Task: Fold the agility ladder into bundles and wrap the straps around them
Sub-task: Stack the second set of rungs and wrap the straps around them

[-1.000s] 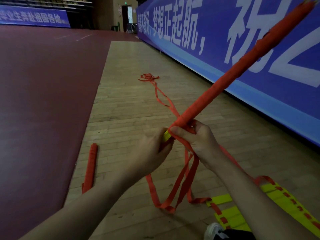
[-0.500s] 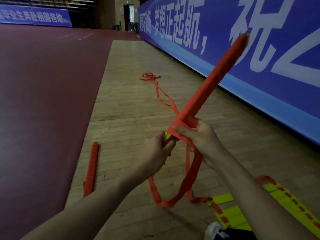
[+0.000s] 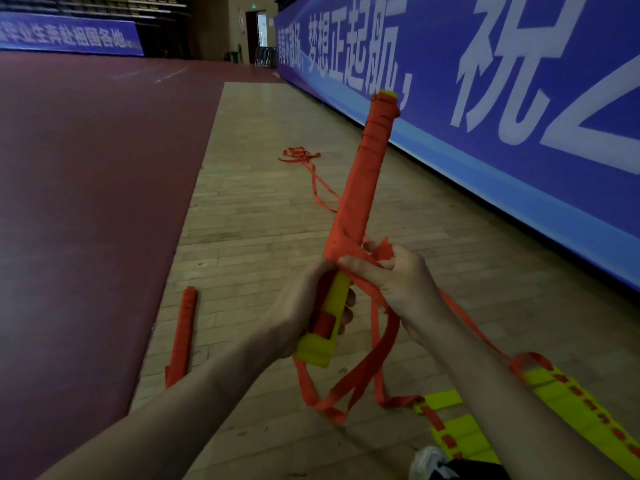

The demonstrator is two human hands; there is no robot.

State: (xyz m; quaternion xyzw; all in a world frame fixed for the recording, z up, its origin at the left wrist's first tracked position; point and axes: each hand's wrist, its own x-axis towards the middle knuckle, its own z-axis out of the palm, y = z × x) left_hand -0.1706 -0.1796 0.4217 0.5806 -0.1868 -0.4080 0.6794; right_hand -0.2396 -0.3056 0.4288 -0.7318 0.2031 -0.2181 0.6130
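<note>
A long bundle of yellow ladder rungs [image 3: 363, 174], wound in orange strap over most of its length, stands almost upright in front of me. My left hand [image 3: 301, 313] grips its bare yellow lower end. My right hand [image 3: 398, 275] pinches the orange strap [image 3: 360, 375] against the bundle just above the yellow part. Loose loops of that strap hang below my hands down to the floor.
A finished orange-wrapped bundle [image 3: 181, 336] lies on the wooden floor at the left. Unfolded yellow rungs [image 3: 460, 434] lie at lower right, and more strap [image 3: 301, 155] trails away along the floor. A blue banner wall [image 3: 485, 98] runs along the right.
The bundle has swung from leaning far to the right to nearly upright. Its bare yellow lower end now shows in my left hand. My right hand stays on the strap.
</note>
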